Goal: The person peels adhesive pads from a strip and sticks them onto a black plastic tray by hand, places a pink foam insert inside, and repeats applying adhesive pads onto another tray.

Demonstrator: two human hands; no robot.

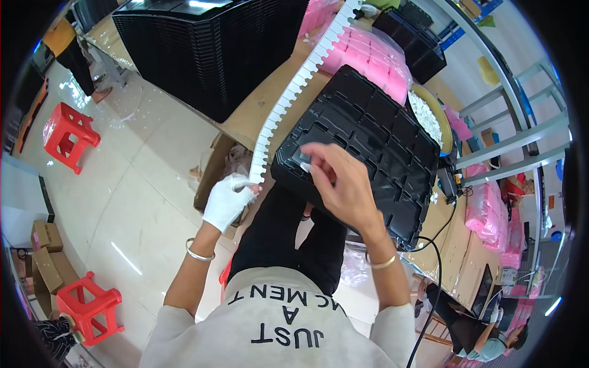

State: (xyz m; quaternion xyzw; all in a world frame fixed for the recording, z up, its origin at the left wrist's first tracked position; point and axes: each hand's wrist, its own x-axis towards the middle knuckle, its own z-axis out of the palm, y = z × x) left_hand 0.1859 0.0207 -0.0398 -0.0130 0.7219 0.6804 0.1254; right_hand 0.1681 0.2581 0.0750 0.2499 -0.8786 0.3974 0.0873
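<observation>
My left hand (226,202), in a white glove with bare fingertips, is closed on the near end of a long white strip (287,98) with square teeth along one edge. The strip runs up and away across the table. My bare right hand (350,190) is over the near left part of a black plastic tray (374,132) with moulded compartments. Its thumb and index finger are curled together, with a small white piece (305,166) at their tips. The tray lies at a slant near the table edge.
A tall stack of black trays (202,61) stands at the far left of the table. Pink wrapped packs (371,55) and a round bowl of white bits (426,116) lie beyond the tray. Red stools (70,135) stand on the floor; a black cable (438,264) hangs at right.
</observation>
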